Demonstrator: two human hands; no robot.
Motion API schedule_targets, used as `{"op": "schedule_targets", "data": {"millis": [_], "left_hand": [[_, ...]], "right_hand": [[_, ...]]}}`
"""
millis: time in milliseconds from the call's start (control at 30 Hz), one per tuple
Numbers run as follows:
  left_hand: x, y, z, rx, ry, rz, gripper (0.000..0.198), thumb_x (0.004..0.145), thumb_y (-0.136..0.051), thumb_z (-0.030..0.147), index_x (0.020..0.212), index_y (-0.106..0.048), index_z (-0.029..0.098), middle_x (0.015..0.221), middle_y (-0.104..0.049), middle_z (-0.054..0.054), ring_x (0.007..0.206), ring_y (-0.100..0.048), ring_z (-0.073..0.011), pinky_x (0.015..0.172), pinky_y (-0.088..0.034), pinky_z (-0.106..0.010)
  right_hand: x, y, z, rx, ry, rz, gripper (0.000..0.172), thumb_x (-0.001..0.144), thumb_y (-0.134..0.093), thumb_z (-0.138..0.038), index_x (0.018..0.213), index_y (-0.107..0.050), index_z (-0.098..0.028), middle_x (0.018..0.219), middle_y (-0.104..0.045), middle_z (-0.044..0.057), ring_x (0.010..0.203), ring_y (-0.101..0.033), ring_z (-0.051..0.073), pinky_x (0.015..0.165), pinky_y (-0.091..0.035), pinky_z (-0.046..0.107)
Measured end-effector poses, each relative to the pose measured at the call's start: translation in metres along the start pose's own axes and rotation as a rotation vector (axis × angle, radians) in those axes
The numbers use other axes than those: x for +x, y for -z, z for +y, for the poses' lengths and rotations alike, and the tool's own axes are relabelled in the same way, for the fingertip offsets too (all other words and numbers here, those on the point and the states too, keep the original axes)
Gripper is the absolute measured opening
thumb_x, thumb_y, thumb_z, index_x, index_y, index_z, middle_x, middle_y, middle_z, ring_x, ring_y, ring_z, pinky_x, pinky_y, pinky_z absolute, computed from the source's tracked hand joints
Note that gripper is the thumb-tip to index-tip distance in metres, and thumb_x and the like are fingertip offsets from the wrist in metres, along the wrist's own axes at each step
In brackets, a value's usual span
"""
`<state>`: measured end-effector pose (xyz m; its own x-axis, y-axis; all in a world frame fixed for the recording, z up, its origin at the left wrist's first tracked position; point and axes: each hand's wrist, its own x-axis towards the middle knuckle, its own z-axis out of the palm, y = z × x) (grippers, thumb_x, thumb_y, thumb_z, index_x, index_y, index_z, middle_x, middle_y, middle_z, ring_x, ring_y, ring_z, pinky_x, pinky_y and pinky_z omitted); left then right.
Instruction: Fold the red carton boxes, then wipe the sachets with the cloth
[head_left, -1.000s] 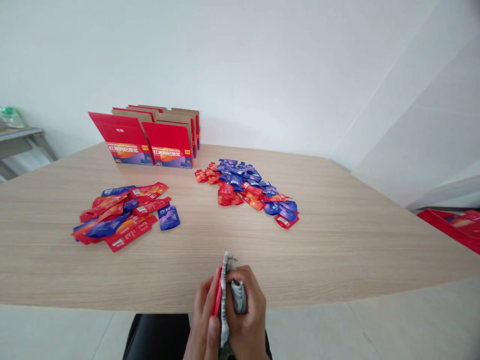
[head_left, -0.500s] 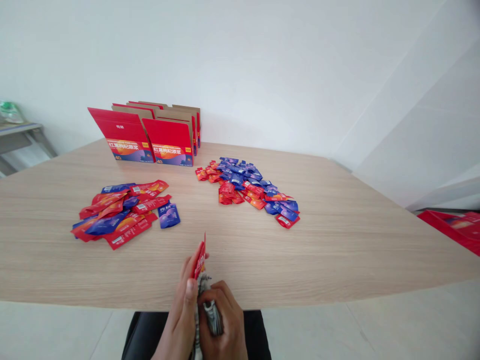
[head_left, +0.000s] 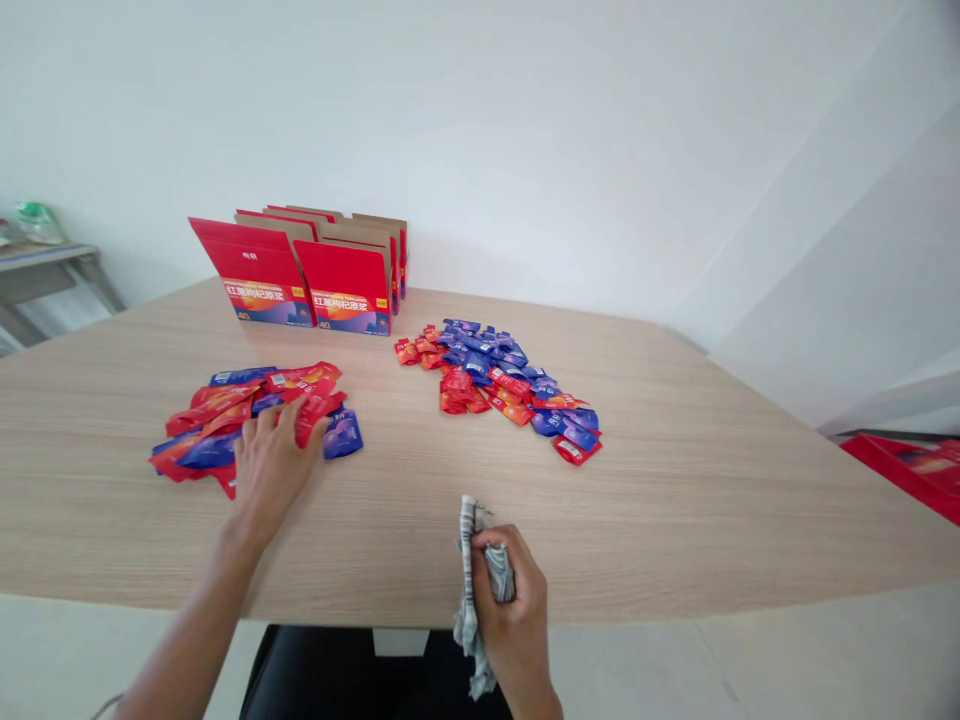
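At the left pile of red and blue sachets (head_left: pixel 217 410), my left hand (head_left: pixel 270 455) reaches over the near side. A red sachet (head_left: pixel 309 418) is between its thumb and fingers, on top of the pile. A blue sachet (head_left: pixel 343 433) lies just right of the fingertips. My right hand (head_left: pixel 514 590) is closed around a crumpled grey striped cloth (head_left: pixel 466 575) near the table's front edge. Part of the cloth hangs down below the hand.
Open red cartons (head_left: pixel 345 290) stand in rows at the back left of the wooden table (head_left: pixel 675 500). A second pile of red and blue sachets (head_left: pixel 487 365) spreads across the middle. A red box (head_left: pixel 904 475) shows beyond the right edge, and a side table (head_left: pixel 52 255) stands far left.
My left hand has moved from beside the cloth to the left pile, carrying a red sachet. My right hand, still gripping the cloth, has shifted right and slightly forward.
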<state>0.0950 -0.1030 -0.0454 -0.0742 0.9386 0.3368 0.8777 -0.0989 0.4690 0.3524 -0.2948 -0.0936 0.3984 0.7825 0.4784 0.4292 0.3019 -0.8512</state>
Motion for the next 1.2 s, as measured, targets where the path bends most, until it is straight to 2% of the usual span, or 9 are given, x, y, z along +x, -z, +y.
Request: {"op": "schedule_targets", "data": {"millis": [67,200,333,433,633,733,900,1067,1200], "left_hand": [[0.021,0.009,-0.004,0.111,0.044,-0.019,0.069,0.111,-0.042,0.052,0.156,-0.053,0.001,0.16,-0.051,-0.034,0.151,-0.043,-0.0592,0.117,-0.037,-0.076],[0.047,0.022,-0.009,0.132,0.093,-0.054,0.07,0.117,-0.024,0.05,0.148,-0.051,-0.006,0.17,-0.044,-0.025,0.156,-0.033,-0.0603,0.121,-0.031,-0.078],[0.061,0.022,-0.016,0.126,0.139,-0.093,0.062,0.117,-0.031,0.04,0.136,-0.053,-0.015,0.17,-0.039,-0.034,0.156,-0.027,-0.0635,0.124,-0.025,-0.079],[0.067,0.018,-0.022,0.134,0.151,-0.095,0.059,0.116,-0.031,0.04,0.134,-0.056,-0.01,0.172,-0.039,-0.029,0.159,-0.025,-0.0616,0.124,-0.024,-0.079],[0.086,0.009,-0.027,0.228,0.213,-0.112,0.056,0.112,-0.049,0.041,0.137,-0.06,-0.008,0.167,-0.044,-0.037,0.158,-0.034,-0.0567,0.122,-0.03,-0.074],[0.091,0.0,-0.02,0.29,0.141,-0.106,0.058,0.113,-0.039,0.038,0.14,-0.059,-0.009,0.162,-0.051,-0.035,0.153,-0.041,-0.0577,0.12,-0.032,-0.074],[0.085,-0.042,0.019,0.336,-0.07,-0.121,0.049,0.104,-0.052,0.025,0.145,-0.064,0.001,0.153,-0.061,-0.033,0.149,-0.049,-0.0523,0.123,-0.033,-0.07],[0.076,-0.102,0.081,0.221,-0.477,-0.287,0.054,0.096,-0.053,0.006,0.145,-0.069,0.022,0.151,-0.067,-0.017,0.144,-0.057,-0.0338,0.12,-0.047,-0.051],[0.07,-0.143,0.135,0.137,-0.716,-0.365,0.05,0.099,-0.057,0.004,0.144,-0.069,0.021,0.146,-0.068,-0.015,0.139,-0.06,-0.0326,0.115,-0.052,-0.053]], "right_hand": [[0.005,0.006,0.009,-0.029,0.001,0.024,0.014,0.104,-0.063,-0.022,0.093,-0.071,-0.024,0.084,-0.069,0.002,0.075,-0.068,0.019,0.068,-0.055,0.028],[0.01,0.012,0.03,-0.116,0.049,0.084,0.012,0.105,-0.063,-0.022,0.097,-0.072,-0.024,0.089,-0.072,0.002,0.083,-0.071,0.021,0.075,-0.056,0.03],[0.013,0.011,0.043,-0.198,0.104,0.086,0.012,0.105,-0.063,-0.021,0.1,-0.074,-0.025,0.093,-0.075,0.002,0.09,-0.072,0.023,0.081,-0.055,0.033],[0.014,0.008,0.045,-0.241,0.091,-0.001,0.014,0.104,-0.063,-0.021,0.101,-0.075,-0.027,0.096,-0.076,0.002,0.092,-0.071,0.024,0.085,-0.053,0.035],[0.013,0.004,0.044,-0.222,0.04,-0.075,0.017,0.105,-0.058,-0.019,0.105,-0.074,-0.025,0.101,-0.075,0.003,0.099,-0.072,0.023,0.091,-0.055,0.033],[0.012,0.004,0.045,-0.217,0.031,-0.082,0.018,0.106,-0.057,-0.02,0.106,-0.074,-0.026,0.101,-0.075,0.003,0.098,-0.073,0.023,0.089,-0.055,0.032],[0.011,0.004,0.048,-0.202,0.02,-0.091,0.019,0.106,-0.057,-0.02,0.108,-0.074,-0.026,0.101,-0.076,0.003,0.096,-0.074,0.022,0.087,-0.056,0.029],[0.011,0.004,0.047,-0.187,0.04,-0.083,0.02,0.103,-0.057,-0.016,0.108,-0.073,-0.027,0.101,-0.075,0.002,0.095,-0.075,0.021,0.088,-0.057,0.028],[0.011,0.003,0.047,-0.183,0.058,-0.076,0.019,0.103,-0.057,-0.015,0.107,-0.072,-0.026,0.1,-0.074,0.002,0.094,-0.075,0.02,0.087,-0.056,0.027]]}}
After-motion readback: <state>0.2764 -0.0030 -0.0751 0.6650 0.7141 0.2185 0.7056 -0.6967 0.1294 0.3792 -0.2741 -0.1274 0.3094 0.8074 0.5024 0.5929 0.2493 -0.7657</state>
